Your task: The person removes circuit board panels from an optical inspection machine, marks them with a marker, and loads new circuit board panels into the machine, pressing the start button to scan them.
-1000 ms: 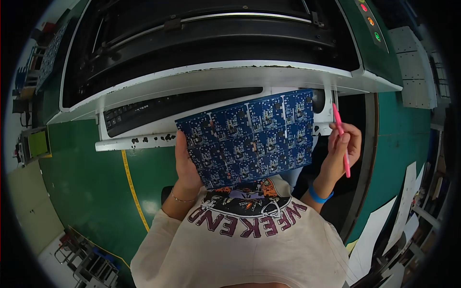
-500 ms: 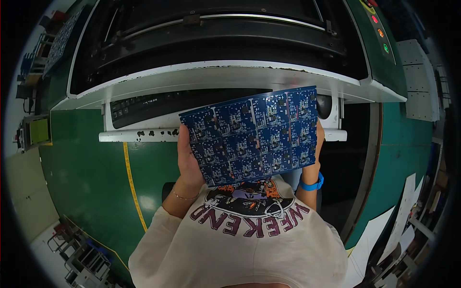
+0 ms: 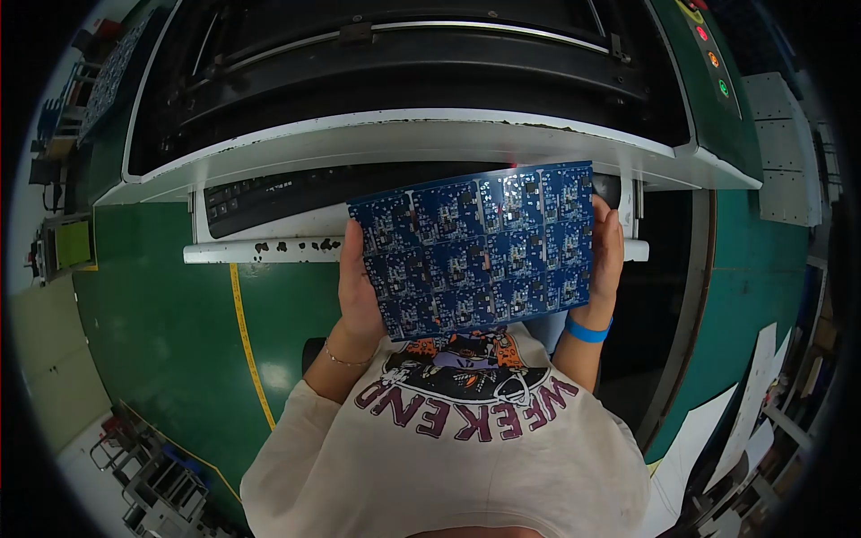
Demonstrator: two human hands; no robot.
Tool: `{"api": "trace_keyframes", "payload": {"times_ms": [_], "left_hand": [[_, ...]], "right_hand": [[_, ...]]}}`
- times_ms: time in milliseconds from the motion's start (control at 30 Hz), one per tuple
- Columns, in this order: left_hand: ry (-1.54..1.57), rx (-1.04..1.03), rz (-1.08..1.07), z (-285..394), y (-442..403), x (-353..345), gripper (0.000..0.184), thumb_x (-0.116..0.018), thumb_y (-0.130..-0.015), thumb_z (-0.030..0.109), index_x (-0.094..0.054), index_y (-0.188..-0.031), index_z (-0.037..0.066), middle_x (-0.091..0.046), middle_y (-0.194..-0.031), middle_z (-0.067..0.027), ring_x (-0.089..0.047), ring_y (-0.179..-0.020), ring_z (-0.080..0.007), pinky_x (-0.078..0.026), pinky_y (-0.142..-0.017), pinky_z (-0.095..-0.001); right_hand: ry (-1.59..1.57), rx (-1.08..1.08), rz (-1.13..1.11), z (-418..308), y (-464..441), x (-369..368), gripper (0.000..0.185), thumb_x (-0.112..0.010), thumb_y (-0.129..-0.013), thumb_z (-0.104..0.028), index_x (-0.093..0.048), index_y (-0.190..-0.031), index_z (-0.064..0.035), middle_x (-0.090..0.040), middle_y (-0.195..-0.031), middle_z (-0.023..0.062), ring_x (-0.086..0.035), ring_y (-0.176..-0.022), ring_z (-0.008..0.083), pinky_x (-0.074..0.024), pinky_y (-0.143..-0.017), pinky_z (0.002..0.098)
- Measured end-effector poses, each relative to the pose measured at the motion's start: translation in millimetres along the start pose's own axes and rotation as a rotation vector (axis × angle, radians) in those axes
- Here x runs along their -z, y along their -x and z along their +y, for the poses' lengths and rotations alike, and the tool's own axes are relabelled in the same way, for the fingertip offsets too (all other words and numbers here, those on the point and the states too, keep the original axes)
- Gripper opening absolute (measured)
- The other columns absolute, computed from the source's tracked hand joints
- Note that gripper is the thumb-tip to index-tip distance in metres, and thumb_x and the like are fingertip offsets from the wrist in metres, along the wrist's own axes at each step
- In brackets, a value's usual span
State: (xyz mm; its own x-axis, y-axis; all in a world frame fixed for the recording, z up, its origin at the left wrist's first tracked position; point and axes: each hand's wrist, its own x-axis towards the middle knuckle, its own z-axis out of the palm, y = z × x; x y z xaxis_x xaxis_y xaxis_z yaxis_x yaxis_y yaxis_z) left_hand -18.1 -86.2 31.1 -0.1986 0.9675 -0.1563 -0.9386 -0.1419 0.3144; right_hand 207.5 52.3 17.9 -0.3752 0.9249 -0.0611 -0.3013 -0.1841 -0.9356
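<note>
A blue circuit board panel, covered with repeated blocks of small components, is held up in front of my chest, its right end a little higher than its left. My left hand grips the left edge, thumb along the side and the other fingers hidden behind the board. At the right edge, my right hand is closed on the board, its fingers partly bent and partly hidden.
Ahead stands a white and dark machine with a black interior and a rail. Below its front edge, a black keyboard lies on a white shelf, with a dark mouse behind my right hand. Lit buttons are at upper right.
The board has tilted slightly and its left edge has shifted a little right. My right hand has come further into view, its fingers now showing beside the board's right edge.
</note>
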Motion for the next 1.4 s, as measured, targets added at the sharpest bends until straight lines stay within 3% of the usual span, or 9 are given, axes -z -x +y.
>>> {"api": "trace_keyframes", "payload": {"times_ms": [133,367,500,567,667,767,900,967,1400], "left_hand": [[-0.042,0.036,0.007,0,-3,-5,0.048,-0.036,-0.104,0.044,-0.057,-0.128,0.008,-0.064,-0.123,-0.0104,-0.065,-0.106,-0.0232,-0.055,-0.091,-0.0367],[-0.087,0.070,0.025,-5,-8,-6,0.051,-0.035,-0.103,0.046,-0.056,-0.129,0.008,-0.065,-0.122,-0.0100,-0.066,-0.105,-0.0219,-0.055,-0.089,-0.0349],[-0.071,0.076,-0.015,-5,-9,-7,0.051,-0.035,-0.104,0.046,-0.056,-0.129,0.008,-0.065,-0.121,-0.0096,-0.066,-0.104,-0.0214,-0.056,-0.088,-0.0341],[-0.039,0.070,0.120,-5,-6,12,0.059,-0.033,-0.101,0.055,-0.056,-0.128,0.007,-0.065,-0.119,-0.0095,-0.066,-0.102,-0.0209,-0.056,-0.087,-0.0348],[-0.068,-0.002,0.124,-5,-2,19,0.056,-0.036,-0.101,0.053,-0.058,-0.126,0.008,-0.067,-0.114,-0.0081,-0.067,-0.097,-0.0188,-0.057,-0.084,-0.0335],[-0.084,0.058,0.192,-1,-3,20,0.053,-0.038,-0.101,0.051,-0.058,-0.125,0.009,-0.068,-0.112,-0.0079,-0.068,-0.095,-0.0185,-0.057,-0.083,-0.0335],[-0.051,0.066,0.190,-4,-3,18,0.053,-0.039,-0.101,0.051,-0.057,-0.127,0.008,-0.067,-0.115,-0.0093,-0.068,-0.097,-0.0195,-0.058,-0.081,-0.0345],[0.015,0.087,0.112,-6,-5,11,0.048,-0.039,-0.102,0.046,-0.057,-0.128,0.010,-0.064,-0.121,-0.0112,-0.066,-0.102,-0.0242,-0.057,-0.084,-0.0379],[0.089,0.088,0.052,-12,-5,6,0.051,-0.036,-0.102,0.048,-0.055,-0.130,0.010,-0.063,-0.125,-0.0113,-0.065,-0.106,-0.0251,-0.055,-0.088,-0.0397]], "right_hand": [[-0.214,-0.091,-0.147,5,-14,-5,0.055,-0.054,-0.096,-0.043,-0.057,-0.117,0.0078,-0.070,-0.100,0.0126,-0.068,-0.085,0.0124,-0.0553,-0.075,0.0239],[-0.409,-0.203,-0.074,11,-24,-3,0.042,-0.054,-0.091,-0.027,-0.060,-0.113,0.0079,-0.070,-0.100,0.0131,-0.069,-0.085,0.0151,-0.0568,-0.077,0.0255],[-0.441,-0.198,-0.138,10,-27,-1,0.040,-0.053,-0.090,-0.026,-0.061,-0.111,0.0074,-0.070,-0.099,0.0126,-0.070,-0.085,0.0154,-0.0571,-0.077,0.0262],[-0.440,-0.191,-0.114,11,-27,-2,0.038,-0.056,-0.089,-0.024,-0.062,-0.109,0.0069,-0.070,-0.099,0.0127,-0.070,-0.085,0.0158,-0.0574,-0.078,0.0267],[-0.439,-0.201,-0.118,14,-28,1,0.036,-0.058,-0.087,-0.022,-0.062,-0.109,0.0065,-0.070,-0.098,0.0126,-0.070,-0.084,0.0160,-0.0575,-0.078,0.0265],[-0.442,-0.201,-0.056,15,-26,-2,0.036,-0.060,-0.086,-0.020,-0.062,-0.109,0.0064,-0.070,-0.099,0.0126,-0.070,-0.084,0.0162,-0.0577,-0.078,0.0266],[-0.438,-0.197,-0.085,16,-27,0,0.037,-0.060,-0.086,-0.022,-0.062,-0.109,0.0065,-0.070,-0.099,0.0126,-0.070,-0.084,0.0161,-0.0578,-0.078,0.0268],[-0.432,-0.202,-0.059,15,-27,-1,0.038,-0.060,-0.086,-0.023,-0.062,-0.109,0.0067,-0.071,-0.098,0.0129,-0.070,-0.083,0.0163,-0.0583,-0.076,0.0270],[-0.479,-0.212,-0.090,19,-29,4,0.038,-0.060,-0.086,-0.022,-0.062,-0.111,0.0069,-0.071,-0.099,0.0143,-0.071,-0.083,0.0178,-0.0594,-0.075,0.0285]]}}
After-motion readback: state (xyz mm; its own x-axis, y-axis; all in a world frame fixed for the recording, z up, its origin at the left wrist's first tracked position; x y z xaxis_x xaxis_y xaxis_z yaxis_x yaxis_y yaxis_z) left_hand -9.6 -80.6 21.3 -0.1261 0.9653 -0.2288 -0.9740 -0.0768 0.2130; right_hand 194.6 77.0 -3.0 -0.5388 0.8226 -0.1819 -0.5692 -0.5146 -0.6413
